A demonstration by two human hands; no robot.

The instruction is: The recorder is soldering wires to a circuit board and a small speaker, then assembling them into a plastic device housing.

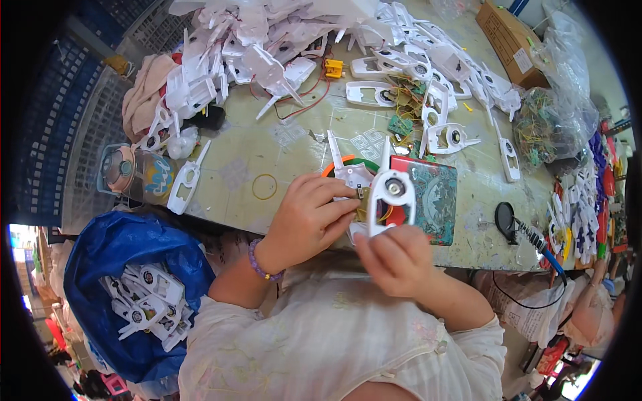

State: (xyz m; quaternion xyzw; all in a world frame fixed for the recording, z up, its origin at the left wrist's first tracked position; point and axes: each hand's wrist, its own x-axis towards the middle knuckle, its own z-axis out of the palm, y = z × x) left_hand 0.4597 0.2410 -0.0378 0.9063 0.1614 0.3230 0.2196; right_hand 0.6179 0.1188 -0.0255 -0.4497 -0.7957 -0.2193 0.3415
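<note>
Above the table's near edge, my right hand (399, 262) pinches the lower end of a white plastic shell (376, 219) with a round dark speaker set in it and a prong pointing up. Just left of it, my left hand (309, 215) has its fingers closed on a second white shell half (353, 175), also pronged. A small circuit board (363, 204) shows between the two pieces, partly covered by my fingers. Behind them, an orange and green ring (328, 171) is partly hidden. A teal patterned flat box (435, 200) with a red edge lies right of the shell.
White shells (267, 67) are heaped along the far side. A yellow motor-like part (334, 68) has red wires. Small green circuit boards (401, 125) lie behind the box. At left are a jar (137, 174) and a blue bag (93, 267) holding shells; at right, a soldering iron (535, 237).
</note>
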